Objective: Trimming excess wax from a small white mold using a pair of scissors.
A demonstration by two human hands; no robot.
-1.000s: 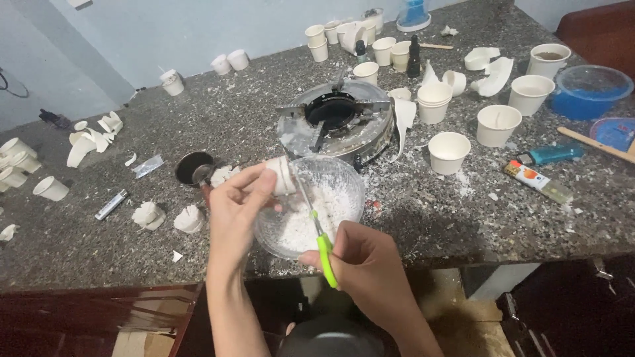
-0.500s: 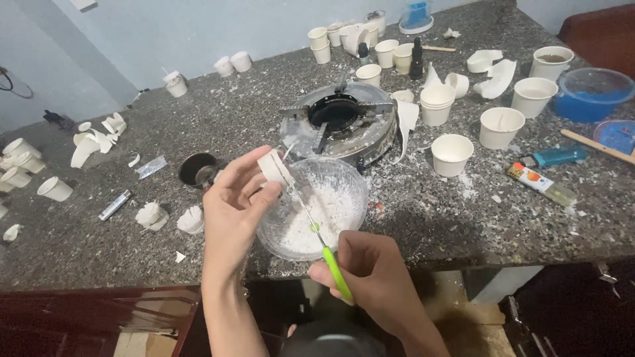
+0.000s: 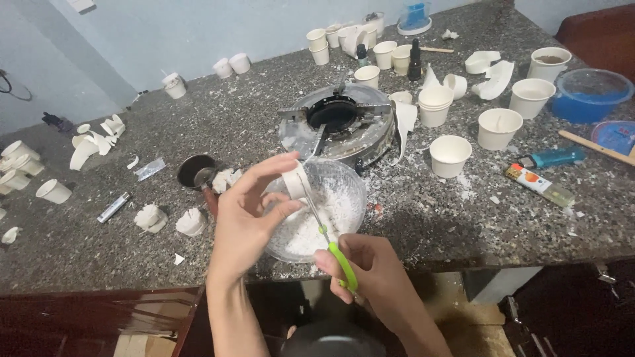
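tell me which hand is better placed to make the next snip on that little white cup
Right, probably. The right hand holds the green-handled scissors, blades at the small white cup the left hand holds.

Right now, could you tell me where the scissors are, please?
The scissors are in the right hand at bottom centre, over the clear bowl.

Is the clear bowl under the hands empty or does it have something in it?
Partly filled: the clear bowl holds a layer of white crumbly bits across its bottom, well below the rim.
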